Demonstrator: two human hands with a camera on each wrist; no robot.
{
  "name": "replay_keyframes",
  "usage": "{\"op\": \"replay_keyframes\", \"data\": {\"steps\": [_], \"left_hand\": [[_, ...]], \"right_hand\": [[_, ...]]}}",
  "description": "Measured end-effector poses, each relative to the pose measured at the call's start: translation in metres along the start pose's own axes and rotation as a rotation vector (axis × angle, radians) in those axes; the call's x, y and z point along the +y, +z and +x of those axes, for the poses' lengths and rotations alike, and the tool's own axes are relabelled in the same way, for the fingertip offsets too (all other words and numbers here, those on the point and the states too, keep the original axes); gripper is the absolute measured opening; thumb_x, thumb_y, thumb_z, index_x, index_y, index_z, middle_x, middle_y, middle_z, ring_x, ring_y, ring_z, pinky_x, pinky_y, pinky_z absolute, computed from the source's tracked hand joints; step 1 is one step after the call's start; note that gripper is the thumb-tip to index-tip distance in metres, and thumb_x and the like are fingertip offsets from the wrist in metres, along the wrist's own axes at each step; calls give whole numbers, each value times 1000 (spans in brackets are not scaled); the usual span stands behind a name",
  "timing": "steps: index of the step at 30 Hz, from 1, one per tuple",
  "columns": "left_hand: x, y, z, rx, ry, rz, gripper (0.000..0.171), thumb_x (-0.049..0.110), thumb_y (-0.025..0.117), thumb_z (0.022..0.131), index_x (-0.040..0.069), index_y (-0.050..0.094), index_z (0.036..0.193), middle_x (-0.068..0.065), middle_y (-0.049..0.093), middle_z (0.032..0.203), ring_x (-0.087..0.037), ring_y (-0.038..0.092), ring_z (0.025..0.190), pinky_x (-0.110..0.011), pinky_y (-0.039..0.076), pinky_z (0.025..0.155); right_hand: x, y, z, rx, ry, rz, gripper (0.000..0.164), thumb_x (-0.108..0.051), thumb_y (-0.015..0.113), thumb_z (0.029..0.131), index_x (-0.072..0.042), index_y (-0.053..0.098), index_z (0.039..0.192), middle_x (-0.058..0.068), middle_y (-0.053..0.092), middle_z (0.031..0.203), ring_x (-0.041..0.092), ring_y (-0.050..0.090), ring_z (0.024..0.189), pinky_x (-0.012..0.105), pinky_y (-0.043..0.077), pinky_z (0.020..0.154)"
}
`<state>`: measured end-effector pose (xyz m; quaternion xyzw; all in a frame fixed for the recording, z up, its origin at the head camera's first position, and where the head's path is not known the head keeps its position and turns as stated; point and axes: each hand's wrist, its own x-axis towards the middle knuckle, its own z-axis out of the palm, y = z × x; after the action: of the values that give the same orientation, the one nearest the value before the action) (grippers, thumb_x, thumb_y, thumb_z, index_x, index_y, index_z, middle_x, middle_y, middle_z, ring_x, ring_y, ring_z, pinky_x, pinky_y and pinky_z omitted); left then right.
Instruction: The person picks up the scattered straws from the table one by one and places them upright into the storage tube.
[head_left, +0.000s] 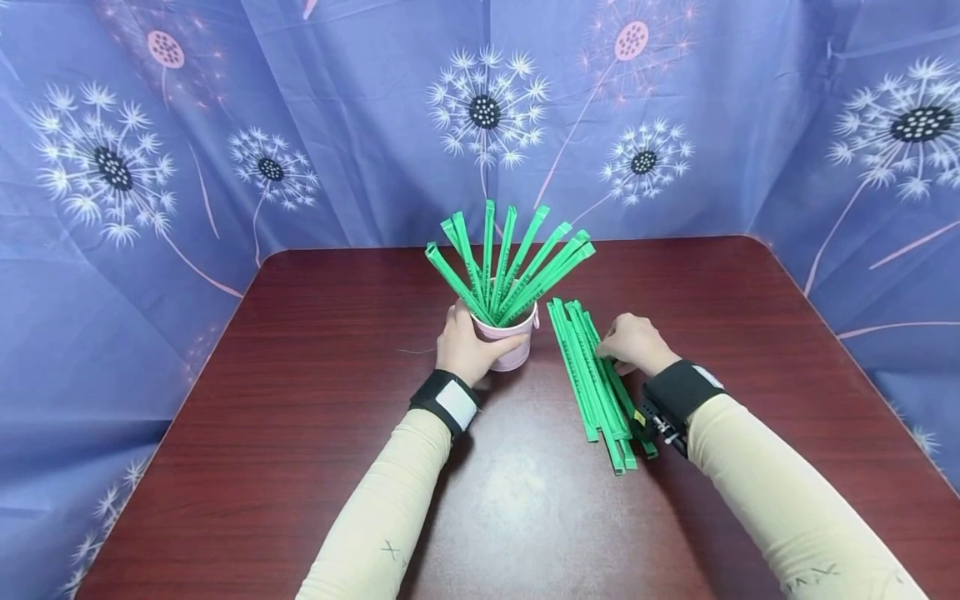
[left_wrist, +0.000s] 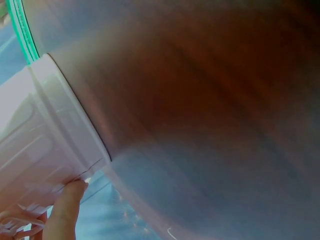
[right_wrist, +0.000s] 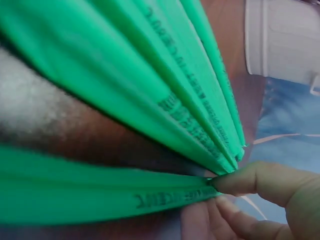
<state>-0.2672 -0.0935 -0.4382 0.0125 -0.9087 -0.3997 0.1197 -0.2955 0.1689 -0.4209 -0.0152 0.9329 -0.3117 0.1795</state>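
My left hand [head_left: 467, 346] grips a small pink bucket [head_left: 513, 357] from its left side, the thumb across the front. Several slim green wrapped straws [head_left: 489, 258] stand in it, fanned out above the rim. To the right lies a pile of the same green straws [head_left: 585, 379], placed lengthwise on the table. At the pile's right edge, my right hand [head_left: 637, 343] pinches one green straw [right_wrist: 115, 192] near its far end, between thumb and fingers. In the right wrist view this straw angles away from the others. The left wrist view shows the bucket wall [left_wrist: 55, 120] with a fingertip against it.
The dark red wooden table [head_left: 300, 400] has rounded far corners. Blue cloth [head_left: 360, 125] with dandelion prints hangs behind it and along both sides. Black bands [head_left: 682, 392] circle both wrists, over pale sleeves.
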Motion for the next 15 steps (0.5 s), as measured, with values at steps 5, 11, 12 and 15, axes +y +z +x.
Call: {"op": "replay_keyframes", "data": {"steps": [5,11,12,15], "left_hand": [[0,0,0,-6,0,7,99,51,88,65,11,42,144,-13,55,133,-35,60,121,-51,50,98],[-1,0,1,0,5,7,98,51,87,65,11,42,143,-13,56,131,-34,60,121,-51,50,98],[-1,0,1,1,7,7,98,51,88,65,11,42,143,-13,56,132,-34,60,121,-51,50,98],[-1,0,1,3,10,8,98,51,88,65,11,42,143,-13,56,131,-34,60,120,-51,50,98]], "right_hand": [[-5,-9,-3,47,-26,89,22,-13,64,93,6,67,103,19,68,91,23,66,74,36,60,68],[-29,-33,-8,224,-61,247,32,-19,64,93,4,63,116,10,69,85,22,70,72,33,60,67],[-34,-37,-9,282,-80,301,32,-18,65,92,4,63,115,5,70,82,18,71,69,31,60,65],[-46,-43,-13,484,-181,531,26,-12,67,89,3,65,110,-6,68,75,7,68,61,23,58,60]]}}
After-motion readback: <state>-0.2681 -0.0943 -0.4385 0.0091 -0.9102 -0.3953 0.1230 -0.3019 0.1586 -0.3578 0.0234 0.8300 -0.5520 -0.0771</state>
